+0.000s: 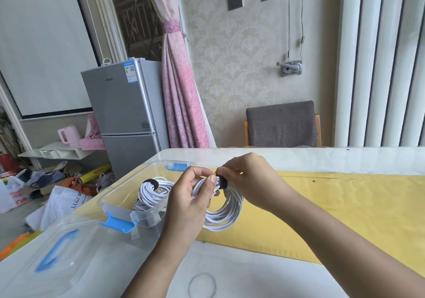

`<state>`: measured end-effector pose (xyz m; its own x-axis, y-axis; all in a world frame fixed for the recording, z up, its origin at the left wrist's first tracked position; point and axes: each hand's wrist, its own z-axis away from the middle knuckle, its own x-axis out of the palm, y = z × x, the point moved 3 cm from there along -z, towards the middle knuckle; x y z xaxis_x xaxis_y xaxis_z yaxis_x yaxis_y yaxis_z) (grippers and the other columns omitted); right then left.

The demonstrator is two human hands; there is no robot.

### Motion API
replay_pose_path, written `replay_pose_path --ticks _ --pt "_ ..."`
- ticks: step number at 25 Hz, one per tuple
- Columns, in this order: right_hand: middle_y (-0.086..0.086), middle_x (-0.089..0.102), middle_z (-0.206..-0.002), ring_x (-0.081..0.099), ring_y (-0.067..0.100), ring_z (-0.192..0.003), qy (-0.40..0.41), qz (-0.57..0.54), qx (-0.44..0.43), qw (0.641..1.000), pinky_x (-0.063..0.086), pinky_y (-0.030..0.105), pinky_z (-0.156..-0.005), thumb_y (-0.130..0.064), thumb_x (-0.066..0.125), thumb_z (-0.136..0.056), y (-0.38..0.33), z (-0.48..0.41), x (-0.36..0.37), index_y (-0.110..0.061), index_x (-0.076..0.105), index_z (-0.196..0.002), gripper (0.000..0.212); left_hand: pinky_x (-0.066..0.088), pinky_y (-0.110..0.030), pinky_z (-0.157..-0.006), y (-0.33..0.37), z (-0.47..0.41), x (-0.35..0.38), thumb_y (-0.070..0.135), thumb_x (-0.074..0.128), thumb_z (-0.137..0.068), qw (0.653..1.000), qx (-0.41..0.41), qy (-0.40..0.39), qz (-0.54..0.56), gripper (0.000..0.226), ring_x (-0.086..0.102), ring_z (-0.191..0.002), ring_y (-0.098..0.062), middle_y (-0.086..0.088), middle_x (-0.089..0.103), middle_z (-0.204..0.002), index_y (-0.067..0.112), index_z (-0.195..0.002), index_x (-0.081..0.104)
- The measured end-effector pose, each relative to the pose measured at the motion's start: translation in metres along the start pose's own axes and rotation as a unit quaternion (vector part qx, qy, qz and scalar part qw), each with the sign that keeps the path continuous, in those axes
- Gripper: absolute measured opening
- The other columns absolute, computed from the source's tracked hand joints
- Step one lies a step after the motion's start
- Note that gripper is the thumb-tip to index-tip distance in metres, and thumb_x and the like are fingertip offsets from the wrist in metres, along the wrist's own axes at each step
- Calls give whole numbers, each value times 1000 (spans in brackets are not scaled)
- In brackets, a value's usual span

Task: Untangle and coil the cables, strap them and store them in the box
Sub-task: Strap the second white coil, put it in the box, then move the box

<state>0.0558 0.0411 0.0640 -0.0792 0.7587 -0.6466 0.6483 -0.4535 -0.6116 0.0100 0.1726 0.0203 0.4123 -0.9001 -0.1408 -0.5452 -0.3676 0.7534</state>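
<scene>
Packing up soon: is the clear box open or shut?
Open: the clear box is uncovered; its blue-handled lid lies beside it.

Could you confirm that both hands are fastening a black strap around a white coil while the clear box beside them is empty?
Not quite: the box is not empty. The head view shows a strapped white coil lying in it. The rest holds: the left hand and right hand are fastening a black strap around a second coil.

Both hands hold a white cable coil above the counter: left hand grips it, right hand pinches its black strap. Another strapped coil lies in the clear box.
</scene>
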Motion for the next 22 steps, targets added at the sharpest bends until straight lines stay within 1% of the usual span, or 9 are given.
replay_pose_path --ticks 3,5,7,9,11,14,17,19,22 --pt "-7 42 -53 38 14 -56 16 73 -50 996 25 27 -56 -24 38 -100 -14 7 8 -17 41 -54 46 46 -25 -58 2 1 1 36 52 -86 1000 7 9 -21 18 60 -60 -10 5 67 -67 18 -85 56" --pt "-12 41 -51 42 10 -59 7 91 -92 992 26 20 -61 -26 30 -102 -19 12 16 -22 42 -56 48 46 -31 -54 1 0 0 40 47 -88 998 14 25 -47 23 55 -55 -12 3 62 -62 19 -84 54" --pt "-14 48 -42 46 3 -53 -14 -1 -50 999 32 11 -58 -31 29 -102 -13 14 21 -25 46 -52 54 45 -34 -51 0 -2 -2 49 43 -89 996 21 33 -78 30 50 -50 -14 0 55 -57 21 -81 52" --pt "-10 45 -39 40 4 -43 -42 -98 37 994 31 13 -49 -40 33 -100 -3 11 25 -17 50 -49 58 47 -38 -50 -2 -2 -2 55 39 -87 995 25 23 -97 34 50 -50 -17 -3 53 -58 23 -81 50" --pt "-6 39 -45 32 7 -41 -76 -165 99 978 29 17 -45 -44 35 -99 4 10 28 -6 55 -58 59 51 -47 -54 -2 -1 1 56 37 -87 993 27 11 -116 34 52 -55 -18 0 54 -63 24 -84 49" --pt "-3 35 -47 28 8 -41 -85 -194 98 972 27 17 -43 -43 38 -98 9 9 28 -5 47 -57 57 51 -51 -58 -2 1 4 56 36 -88 992 29 -6 -125 34 57 -61 -22 0 59 -69 24 -87 49" --pt "-5 45 -51 37 8 -47 -54 -141 22 988 32 20 -51 -49 37 -96 10 9 30 -6 52 -59 58 51 -44 -55 -4 -2 -2 51 40 -91 993 11 -7 -118 30 57 -60 -25 -6 60 -70 24 -86 49" --pt "-12 57 -60 47 5 -57 -37 -92 -46 994 37 21 -59 -48 38 -95 8 12 32 -9 58 -74 49 46 -31 -49 -8 -6 -6 34 44 -98 996 -34 12 -76 23 55 -52 -16 -4 59 -66 18 -83 50" --pt "-20 61 -72 51 7 -69 -20 -41 -108 993 39 21 -62 -43 40 -96 6 14 35 -14 53 -87 33 38 -16 -45 -7 -9 -9 17 40 -100 996 -78 32 -30 24 49 -43 -6 4 55 -60 14 -78 48"
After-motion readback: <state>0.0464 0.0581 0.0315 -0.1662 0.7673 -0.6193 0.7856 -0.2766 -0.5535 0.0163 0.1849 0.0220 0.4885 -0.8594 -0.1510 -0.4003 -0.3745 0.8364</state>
